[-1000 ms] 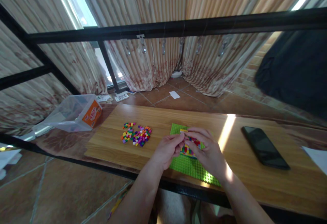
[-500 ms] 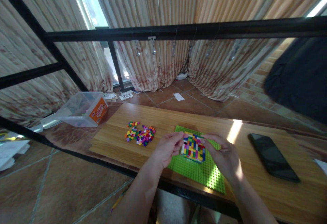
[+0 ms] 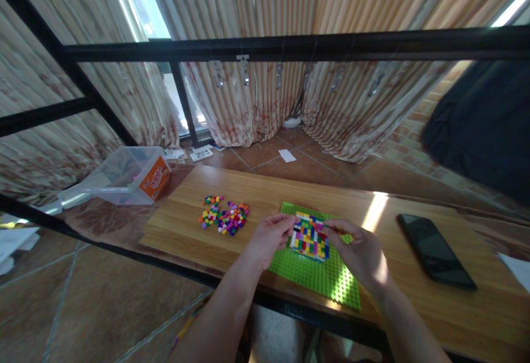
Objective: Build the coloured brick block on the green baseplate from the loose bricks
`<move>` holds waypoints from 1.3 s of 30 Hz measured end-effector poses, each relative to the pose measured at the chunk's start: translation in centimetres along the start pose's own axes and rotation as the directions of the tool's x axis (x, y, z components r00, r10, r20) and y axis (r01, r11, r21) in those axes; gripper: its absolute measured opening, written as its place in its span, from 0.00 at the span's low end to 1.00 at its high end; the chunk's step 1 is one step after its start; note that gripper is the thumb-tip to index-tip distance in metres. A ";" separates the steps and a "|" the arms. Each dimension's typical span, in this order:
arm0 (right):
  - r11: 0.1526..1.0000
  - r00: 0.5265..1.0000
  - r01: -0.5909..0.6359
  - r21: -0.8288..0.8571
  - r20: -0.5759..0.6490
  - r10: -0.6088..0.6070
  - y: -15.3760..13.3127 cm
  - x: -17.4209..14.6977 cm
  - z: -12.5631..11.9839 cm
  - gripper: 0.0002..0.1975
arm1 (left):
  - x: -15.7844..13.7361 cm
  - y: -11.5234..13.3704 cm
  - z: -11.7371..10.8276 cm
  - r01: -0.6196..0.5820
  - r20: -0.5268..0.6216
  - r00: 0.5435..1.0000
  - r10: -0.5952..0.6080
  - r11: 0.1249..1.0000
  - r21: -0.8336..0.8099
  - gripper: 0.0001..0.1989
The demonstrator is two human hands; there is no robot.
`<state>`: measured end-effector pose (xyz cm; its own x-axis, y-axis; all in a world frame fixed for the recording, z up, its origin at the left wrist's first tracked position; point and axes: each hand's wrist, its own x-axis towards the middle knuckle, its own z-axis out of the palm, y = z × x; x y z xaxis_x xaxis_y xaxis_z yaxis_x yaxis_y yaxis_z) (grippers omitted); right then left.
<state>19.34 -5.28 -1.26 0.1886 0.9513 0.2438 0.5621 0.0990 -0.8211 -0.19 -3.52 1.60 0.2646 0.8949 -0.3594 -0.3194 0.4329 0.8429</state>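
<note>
A multicoloured block of small building bricks (image 3: 309, 240) stands on a green studded baseplate (image 3: 290, 268). My left hand (image 3: 271, 236) is at the block's left side, thumb and fingers pinched together at its upper left corner; whatever is between the fingertips is too small to make out. At the upper right corner my right hand (image 3: 356, 250) is closed in a pinch, with a small dark green brick (image 3: 326, 226) seeming to show at its fingertips. Loose bricks (image 3: 226, 217) of many colours lie in a pile on the wooden board, left of the baseplate.
A black phone (image 3: 434, 250) lies on the wooden board (image 3: 260, 186) at the right. Beyond its left end stands a clear plastic bin (image 3: 124, 175) with an orange label. A black metal rail (image 3: 281, 47) crosses in front of the curtains.
My right hand's fingertips have drawn closer together at the block's upper right corner. My left hand stays at the left corner. The whole view has shifted slightly.
</note>
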 end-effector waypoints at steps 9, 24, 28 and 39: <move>0.983 0.981 0.183 -0.031 -0.064 -0.185 0.3 0.1 0.2 0.10 | 0.2 -0.2 0.0 0.002 -0.027 1.000 -0.001 0.999 0.042 0.15; 0.962 0.995 -0.104 0.251 0.037 0.098 1.1 0.9 2.6 0.12 | 0.3 -0.3 0.1 -0.025 -0.032 0.999 0.028 0.996 0.086 0.12; 0.834 0.936 -0.352 0.425 0.148 0.319 0.4 0.8 2.8 0.23 | 0.4 -0.5 0.2 -0.028 -0.032 0.999 0.031 0.995 0.093 0.12; 0.823 0.944 -0.329 0.462 0.157 0.289 -0.6 0.8 2.7 0.25 | 0.1 -1.3 1.2 0.019 -0.063 0.998 -0.013 0.996 0.084 0.12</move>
<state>17.00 -3.82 -2.00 0.2146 0.9727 -0.0883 0.0283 -0.0966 -0.9949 1.38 -4.09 0.94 0.2107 0.8941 -0.3953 -0.2371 0.4390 0.8666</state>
